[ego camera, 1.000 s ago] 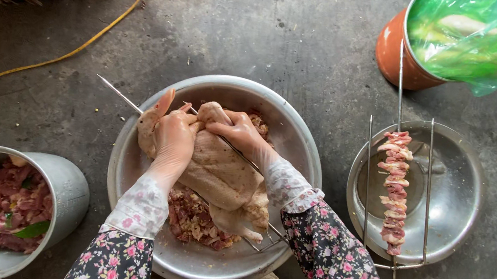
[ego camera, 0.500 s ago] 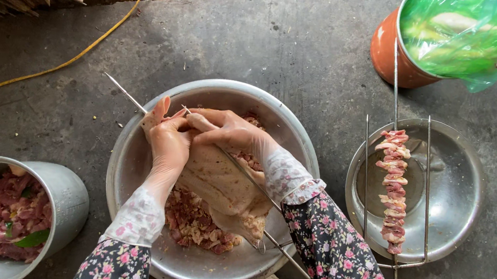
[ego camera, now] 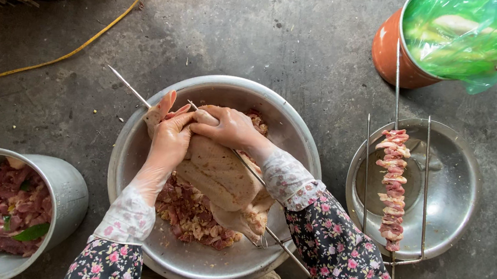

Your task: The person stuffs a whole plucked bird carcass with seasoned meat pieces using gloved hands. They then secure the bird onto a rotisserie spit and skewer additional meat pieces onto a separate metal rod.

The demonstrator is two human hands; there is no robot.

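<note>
Left hand [ego camera: 168, 143] closed around raw plucked bird [ego camera: 222, 177], right hand [ego camera: 228, 128] gripped bird's upper end, metal skewer [ego camera: 135, 92] ran through bird, all over large metal bowl [ego camera: 133, 164] of chopped meat [ego camera: 187, 210].

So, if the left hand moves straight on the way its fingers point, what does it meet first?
Probably the rim of the large metal bowl, just beyond the left hand; the thin skewer crosses there too, though depth is unclear.
</note>
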